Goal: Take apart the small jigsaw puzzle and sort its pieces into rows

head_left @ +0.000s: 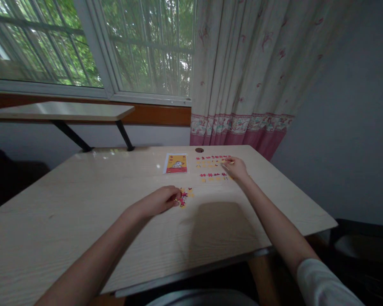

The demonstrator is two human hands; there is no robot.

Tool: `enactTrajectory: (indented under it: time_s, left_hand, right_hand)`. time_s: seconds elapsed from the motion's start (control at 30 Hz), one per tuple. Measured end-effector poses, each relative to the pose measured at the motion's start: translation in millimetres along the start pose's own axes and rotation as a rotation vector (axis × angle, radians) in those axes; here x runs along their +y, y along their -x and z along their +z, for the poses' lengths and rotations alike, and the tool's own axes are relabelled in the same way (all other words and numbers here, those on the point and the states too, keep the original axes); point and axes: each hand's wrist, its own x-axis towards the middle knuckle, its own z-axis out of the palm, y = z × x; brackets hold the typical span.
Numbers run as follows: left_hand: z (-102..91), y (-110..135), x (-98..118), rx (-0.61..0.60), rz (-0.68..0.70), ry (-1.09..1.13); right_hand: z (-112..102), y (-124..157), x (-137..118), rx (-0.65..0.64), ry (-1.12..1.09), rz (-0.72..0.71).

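Note:
Small red and yellow jigsaw puzzle pieces lie on the wooden desk. A loose pile of puzzle pieces (184, 199) is right at the fingertips of my left hand (166, 199), whose fingers are curled closed; whatever they grip, if anything, is hidden. Farther back, my right hand (237, 168) reaches over the right end of the sorted rows of puzzle pieces (210, 162), thumb and finger pinched, with what looks like a small yellow piece between them. Nearer me are two shorter rows, red puzzle pieces (210, 174) above yellow ones. A picture card (176, 164) with a white animal lies left of the rows.
The pale desk (83, 212) has a cable hole (199, 150) at its back edge. A raised shelf (60, 110) on black legs stands at the back left. Behind are a barred window (147, 46) and a patterned curtain (242, 76). A dark chair (364, 246) is at the right.

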Motion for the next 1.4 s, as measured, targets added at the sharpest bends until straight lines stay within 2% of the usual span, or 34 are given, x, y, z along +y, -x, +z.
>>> enactTrajectory:
  time_s: [0.1,0.27,0.47,0.6,0.73,1.0,1.1,1.17,1.23,1.33,1.4]
  left_hand:
    - [1.7,-0.8,-1.2,0.022,0.017,-0.017]
    - [-1.7,-0.2,0.4,0.052,0.004,-0.036]
    - [-9.6,3.0,-2.5,0.092,-0.031,-0.149]
    - [-14.8,5.7,-8.7,0.106,-0.101,-0.225]
    - [-17.5,6.5,-12.6,0.098,-0.131,-0.268]
    - [-14.9,6.3,-13.1,0.099,-0.120,-0.284]
    - [-12.2,5.0,-8.4,0.116,-0.056,-0.244]
    - [-9.1,3.1,-3.4,0.119,0.026,-0.202]
    - [-4.7,0.8,1.2,0.102,0.101,-0.157]
    - [2.7,-2.3,3.6,0.067,0.154,-0.121]
    - [6.6,-3.4,2.0,0.056,0.163,-0.122]
  right_hand:
    - [5.6,-2.6,8.5,-0.100,0.113,0.103]
    - [8.6,-2.6,7.6,-0.201,0.239,0.070]
    - [1.7,3.7,1.1,-0.189,0.345,-0.065]
    - [0.8,7.4,-1.3,-0.249,0.380,-0.167]
    - [3.3,6.9,-1.0,-0.258,0.404,-0.219]
    - [3.5,5.3,1.1,-0.263,0.425,-0.272]
    - [1.8,6.7,-2.5,-0.234,0.411,-0.293]
    - [0.9,11.0,-9.7,-0.204,0.359,-0.355]
    - [1.4,19.8,-21.9,-0.224,0.269,-0.488]
    - [5.5,41.0,-47.8,-0.360,0.121,-0.745]
    - [9.8,56.8,-65.8,-0.439,0.066,-0.856]
